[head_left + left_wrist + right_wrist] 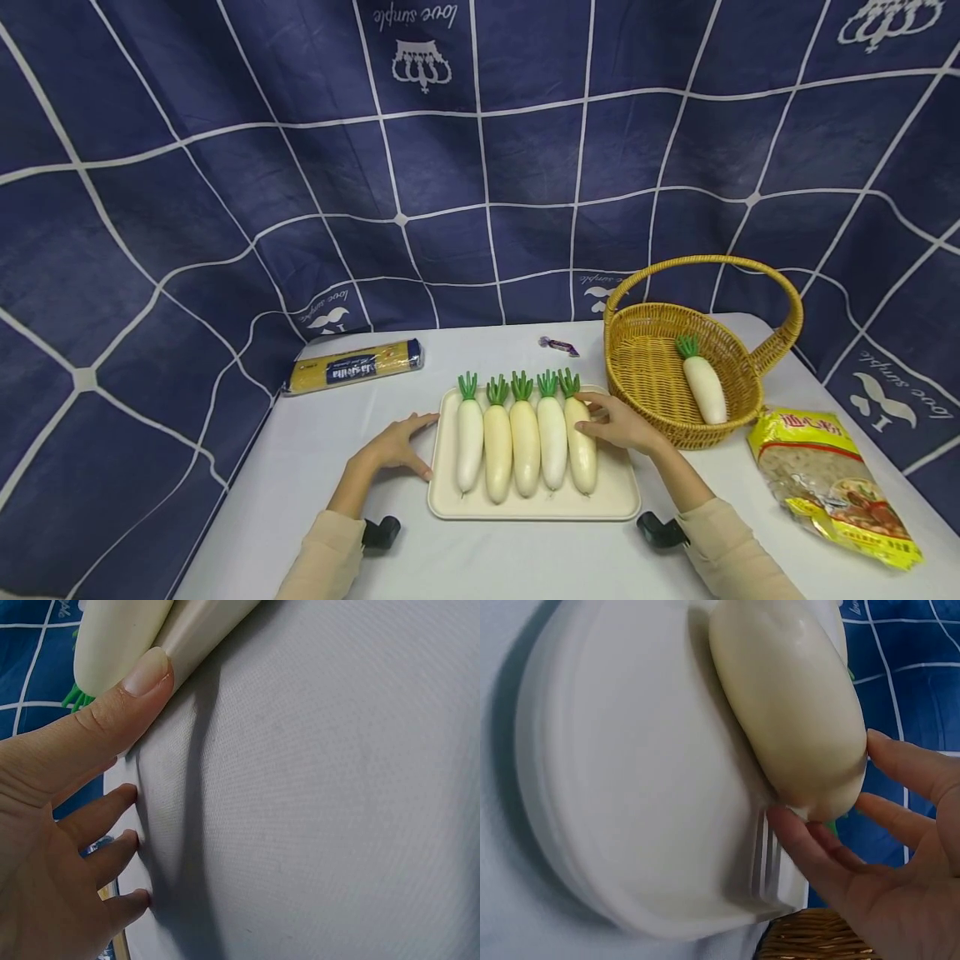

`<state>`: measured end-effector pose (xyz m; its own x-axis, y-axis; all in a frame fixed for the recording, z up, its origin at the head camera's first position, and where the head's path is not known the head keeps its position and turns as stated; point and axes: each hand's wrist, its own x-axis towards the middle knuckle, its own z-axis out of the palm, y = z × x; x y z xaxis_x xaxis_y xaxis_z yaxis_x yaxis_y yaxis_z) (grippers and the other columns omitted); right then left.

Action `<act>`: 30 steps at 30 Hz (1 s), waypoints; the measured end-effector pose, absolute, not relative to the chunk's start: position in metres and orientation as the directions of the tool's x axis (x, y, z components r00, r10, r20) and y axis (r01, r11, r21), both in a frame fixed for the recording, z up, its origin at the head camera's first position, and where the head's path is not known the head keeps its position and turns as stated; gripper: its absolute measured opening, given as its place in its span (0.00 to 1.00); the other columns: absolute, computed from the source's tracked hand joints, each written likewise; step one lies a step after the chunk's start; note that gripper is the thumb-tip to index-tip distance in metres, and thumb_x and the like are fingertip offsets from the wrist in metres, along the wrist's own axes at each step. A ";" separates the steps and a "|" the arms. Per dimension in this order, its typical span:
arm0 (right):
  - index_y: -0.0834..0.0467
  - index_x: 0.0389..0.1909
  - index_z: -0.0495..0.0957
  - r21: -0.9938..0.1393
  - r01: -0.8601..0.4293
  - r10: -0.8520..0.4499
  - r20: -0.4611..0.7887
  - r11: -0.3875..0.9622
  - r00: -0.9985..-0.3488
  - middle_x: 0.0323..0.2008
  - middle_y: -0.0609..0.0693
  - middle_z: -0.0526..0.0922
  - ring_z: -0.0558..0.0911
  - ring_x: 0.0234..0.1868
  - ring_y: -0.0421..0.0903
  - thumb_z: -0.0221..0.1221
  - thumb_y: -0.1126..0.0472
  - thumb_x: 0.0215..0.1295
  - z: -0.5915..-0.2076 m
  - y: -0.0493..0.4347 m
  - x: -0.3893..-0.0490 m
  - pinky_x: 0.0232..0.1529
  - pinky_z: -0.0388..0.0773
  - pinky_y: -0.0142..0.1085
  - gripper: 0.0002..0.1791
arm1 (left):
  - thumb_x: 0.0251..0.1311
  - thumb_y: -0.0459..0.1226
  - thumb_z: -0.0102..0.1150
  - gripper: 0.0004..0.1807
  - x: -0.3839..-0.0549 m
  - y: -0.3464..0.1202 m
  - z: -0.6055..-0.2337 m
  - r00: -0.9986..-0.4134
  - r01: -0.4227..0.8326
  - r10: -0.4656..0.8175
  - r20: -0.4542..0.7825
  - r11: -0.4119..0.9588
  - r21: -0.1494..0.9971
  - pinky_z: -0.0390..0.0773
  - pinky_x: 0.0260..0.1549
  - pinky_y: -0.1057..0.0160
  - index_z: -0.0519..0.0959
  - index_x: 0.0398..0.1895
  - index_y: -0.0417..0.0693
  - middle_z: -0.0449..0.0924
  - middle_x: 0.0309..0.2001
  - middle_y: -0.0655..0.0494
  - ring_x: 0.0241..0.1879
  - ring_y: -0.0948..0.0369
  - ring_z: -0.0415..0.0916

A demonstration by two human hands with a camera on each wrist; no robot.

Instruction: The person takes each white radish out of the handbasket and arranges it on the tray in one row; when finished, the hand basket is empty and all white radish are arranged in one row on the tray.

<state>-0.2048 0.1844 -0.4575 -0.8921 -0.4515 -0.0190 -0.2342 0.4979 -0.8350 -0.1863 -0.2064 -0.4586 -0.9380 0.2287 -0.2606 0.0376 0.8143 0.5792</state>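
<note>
Several white radishes with green tops lie side by side on a cream tray (615, 500) in the head view. My right hand (618, 423) holds the rightmost radish (582, 450) near its leafy end, fingers and thumb on either side of it. The right wrist view shows the same radish (795, 705) between the digits of the right hand (900, 862). At the tray's left edge rests my left hand (393, 446), its fingers spread and holding nothing. In the left wrist view, the thumb of the left hand (67, 772) touches the tray's rim (202, 637).
A wicker basket (645, 383) with a tall handle stands at the back right, with one white radish (705, 387) inside. Beside it lies a yellow food bag (832, 483). A pasta packet (356, 367) is at the back left, and a small purple wrapper (558, 345) lies behind the tray.
</note>
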 end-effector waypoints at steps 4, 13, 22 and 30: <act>0.73 0.63 0.61 -0.882 -0.163 -0.440 -0.055 0.443 -0.896 0.50 0.74 0.71 0.81 0.42 0.57 0.61 0.62 0.61 -0.458 0.186 -0.206 0.35 0.84 0.43 0.34 | 0.20 0.42 0.81 0.56 -0.186 -0.207 -0.458 -0.937 0.040 0.232 -0.261 0.814 0.580 0.53 0.61 0.32 0.67 0.66 0.50 0.58 0.68 0.36 0.68 0.37 0.51; 0.72 0.64 0.61 -0.900 -0.142 -0.452 -0.065 0.411 -0.890 0.54 0.76 0.70 0.80 0.46 0.61 0.60 0.61 0.62 -0.461 0.188 -0.207 0.35 0.83 0.42 0.33 | 0.20 0.42 0.81 0.57 -0.186 -0.207 -0.459 -0.936 0.056 0.246 -0.252 0.811 0.582 0.54 0.62 0.33 0.67 0.66 0.49 0.59 0.67 0.37 0.68 0.38 0.52; 0.74 0.63 0.59 -0.826 -0.239 -0.457 -0.026 0.511 -0.889 0.54 0.80 0.67 0.77 0.49 0.69 0.59 0.59 0.63 -0.442 0.192 -0.199 0.38 0.83 0.44 0.34 | 0.20 0.42 0.81 0.57 -0.186 -0.208 -0.460 -0.935 0.063 0.253 -0.248 0.807 0.587 0.54 0.62 0.33 0.67 0.66 0.49 0.59 0.68 0.36 0.68 0.38 0.52; 0.76 0.63 0.58 -0.835 -0.328 -0.488 0.083 0.442 -0.869 0.47 0.74 0.75 0.83 0.33 0.52 0.57 0.64 0.64 -0.402 0.210 -0.188 0.30 0.83 0.42 0.32 | 0.21 0.42 0.81 0.56 -0.187 -0.208 -0.460 -0.935 0.061 0.251 -0.250 0.810 0.583 0.53 0.61 0.32 0.67 0.66 0.50 0.59 0.68 0.37 0.68 0.38 0.51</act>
